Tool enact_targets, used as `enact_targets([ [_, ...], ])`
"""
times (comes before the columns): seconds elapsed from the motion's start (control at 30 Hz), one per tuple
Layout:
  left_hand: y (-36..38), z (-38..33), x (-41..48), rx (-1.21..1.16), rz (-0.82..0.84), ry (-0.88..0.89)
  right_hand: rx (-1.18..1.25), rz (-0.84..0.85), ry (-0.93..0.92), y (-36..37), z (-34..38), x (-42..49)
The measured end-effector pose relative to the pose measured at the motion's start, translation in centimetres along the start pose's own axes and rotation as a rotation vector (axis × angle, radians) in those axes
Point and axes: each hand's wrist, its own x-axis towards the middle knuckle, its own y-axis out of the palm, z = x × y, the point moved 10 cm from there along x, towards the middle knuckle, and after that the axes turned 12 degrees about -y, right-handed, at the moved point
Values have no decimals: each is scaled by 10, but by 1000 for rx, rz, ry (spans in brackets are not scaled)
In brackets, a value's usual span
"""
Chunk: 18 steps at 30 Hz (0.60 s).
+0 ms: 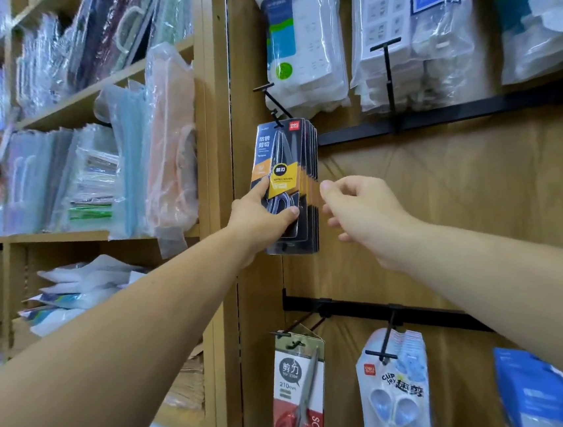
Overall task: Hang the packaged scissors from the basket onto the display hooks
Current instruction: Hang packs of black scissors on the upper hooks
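Several black-and-yellow packs of scissors [287, 164] hang in a stack from a black display hook [273, 102] on the wooden wall. My left hand [262, 220] grips the lower part of the front pack, thumb across the scissor handles and index finger on its left edge. My right hand [364, 212] hovers just right of the stack, fingers loosely curled, thumb near the packs' right edges, holding nothing. The basket is out of view.
An empty black hook [388, 65] juts from the rail [452, 114] to the right. Bagged power strips [304, 39] hang above. Below hang red-handled scissors [299, 394] and blue scissors [395, 391]. Shelves of plastic-wrapped folders [97, 169] fill the left.
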Motion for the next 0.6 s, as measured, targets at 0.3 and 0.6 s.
enact_targets([
  [0.3,-7,16,-35,183,-114,-71,-156,105,-77,5,-3,-27],
  [0.6,25,95,-181,250,151,-39,-551,427,-131,35,-19,-147],
])
